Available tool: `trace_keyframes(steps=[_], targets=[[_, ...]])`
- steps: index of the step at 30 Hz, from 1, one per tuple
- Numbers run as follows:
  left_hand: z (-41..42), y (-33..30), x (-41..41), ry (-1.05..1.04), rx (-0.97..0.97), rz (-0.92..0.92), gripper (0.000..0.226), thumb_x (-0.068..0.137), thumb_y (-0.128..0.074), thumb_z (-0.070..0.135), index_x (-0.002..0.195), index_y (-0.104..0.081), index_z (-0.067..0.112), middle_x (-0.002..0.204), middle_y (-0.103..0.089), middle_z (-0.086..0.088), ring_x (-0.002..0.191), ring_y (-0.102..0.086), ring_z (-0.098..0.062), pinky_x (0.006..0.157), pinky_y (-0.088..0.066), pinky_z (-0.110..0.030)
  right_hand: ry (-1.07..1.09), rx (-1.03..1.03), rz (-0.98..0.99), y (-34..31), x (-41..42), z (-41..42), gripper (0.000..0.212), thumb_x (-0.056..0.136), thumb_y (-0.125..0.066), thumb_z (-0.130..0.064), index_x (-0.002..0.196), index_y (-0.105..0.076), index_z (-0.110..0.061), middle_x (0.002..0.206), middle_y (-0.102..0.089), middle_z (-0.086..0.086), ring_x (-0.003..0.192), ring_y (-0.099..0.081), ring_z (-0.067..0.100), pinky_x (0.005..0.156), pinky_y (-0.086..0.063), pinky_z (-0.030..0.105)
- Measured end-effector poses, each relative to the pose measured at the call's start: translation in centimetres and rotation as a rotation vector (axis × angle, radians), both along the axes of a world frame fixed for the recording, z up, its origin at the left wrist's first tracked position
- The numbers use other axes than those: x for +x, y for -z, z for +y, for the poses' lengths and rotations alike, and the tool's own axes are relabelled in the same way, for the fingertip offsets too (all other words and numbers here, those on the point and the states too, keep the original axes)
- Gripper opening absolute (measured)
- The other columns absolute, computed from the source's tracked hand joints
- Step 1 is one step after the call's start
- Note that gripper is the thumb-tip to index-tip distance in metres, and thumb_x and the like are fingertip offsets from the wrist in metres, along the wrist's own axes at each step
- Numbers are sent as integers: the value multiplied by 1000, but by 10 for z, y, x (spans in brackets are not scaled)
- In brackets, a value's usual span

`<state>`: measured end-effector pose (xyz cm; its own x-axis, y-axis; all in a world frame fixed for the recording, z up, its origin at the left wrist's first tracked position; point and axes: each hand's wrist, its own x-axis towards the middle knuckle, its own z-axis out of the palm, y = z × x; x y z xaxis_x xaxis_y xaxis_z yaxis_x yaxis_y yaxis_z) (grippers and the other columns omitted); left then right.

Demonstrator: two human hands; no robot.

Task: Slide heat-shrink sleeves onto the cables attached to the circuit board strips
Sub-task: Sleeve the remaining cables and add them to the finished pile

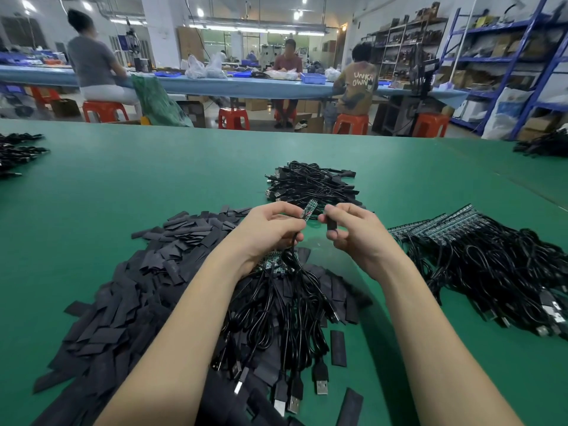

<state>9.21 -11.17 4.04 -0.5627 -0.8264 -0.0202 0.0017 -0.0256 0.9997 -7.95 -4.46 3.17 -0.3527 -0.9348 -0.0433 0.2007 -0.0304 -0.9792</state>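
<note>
Head view, left hand (270,232) gripping board strip (308,210), right hand (347,232) pinching sleeve (331,225)

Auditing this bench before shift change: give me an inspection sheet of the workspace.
Surface: green mat, no damage seen.
Job's things: left hand holds a board strip by its cable; right hand pinches a sleeve, not yet on.
Clutter: loose sleeve pile.
Hands: both busy.
Cables: unsleeved bundle under the arms, strip bundle right, far pile.
Surroundings: seated workers, shelving.
</note>
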Motion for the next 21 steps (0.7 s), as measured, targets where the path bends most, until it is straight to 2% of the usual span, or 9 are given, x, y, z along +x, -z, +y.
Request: trace_keyframes(steps=[4,7,9,11,15,21], targets=[[1,-1,2,43,9,1,13,91,-68,-3,94,-69,10,84,-66,-9,64,-64,-13,71,-58,-27,-81,-96,-225,-7,-2,7,25,77,-78,-12,92,-59,-12,89,-72,5,72,-73,22,58,-56,19],[1,-3,5,80,14,-1,16,89,-71,-3,101,-70,7,83,-68,-8,65,-64,-13,71,-58,-25,-60,-118,-214,-9,-3,10,44,66,-84,-17,105,-64,-11,99,-76,5,85,-75,26,64,-57,21],[2,-4,6,94,19,3,20,88,-72,-3,105,-69,8,80,-70,-9,66,-64,-14,71,-59,-24,-54,-147,-181,-9,-5,10,51,63,-87,-23,110,-71,-15,105,-76,5,90,-73,21,68,-56,19],[2,-4,6,90,24,8,22,87,-73,-3,105,-67,7,79,-72,-10,66,-65,-15,69,-58,-24,-56,-204,-212,-10,-6,10,45,64,-86,-23,107,-74,-17,107,-75,5,88,-71,15,70,-55,17],[3,-5,7,91,13,1,21,86,-76,-2,101,-64,7,83,-73,-14,66,-65,-16,67,-57,-24,-55,-302,-259,-11,-4,10,33,69,-81,-15,101,-73,-15,101,-76,9,88,-73,17,78,-56,19],[4,-7,10,110,1,1,26,85,-76,-1,100,-57,7,86,-74,-14,66,-66,-16,64,-56,-22,3,-315,-243,-12,-2,12,26,68,-81,-7,93,-73,-11,93,-77,10,83,-73,19,80,-57,21]])
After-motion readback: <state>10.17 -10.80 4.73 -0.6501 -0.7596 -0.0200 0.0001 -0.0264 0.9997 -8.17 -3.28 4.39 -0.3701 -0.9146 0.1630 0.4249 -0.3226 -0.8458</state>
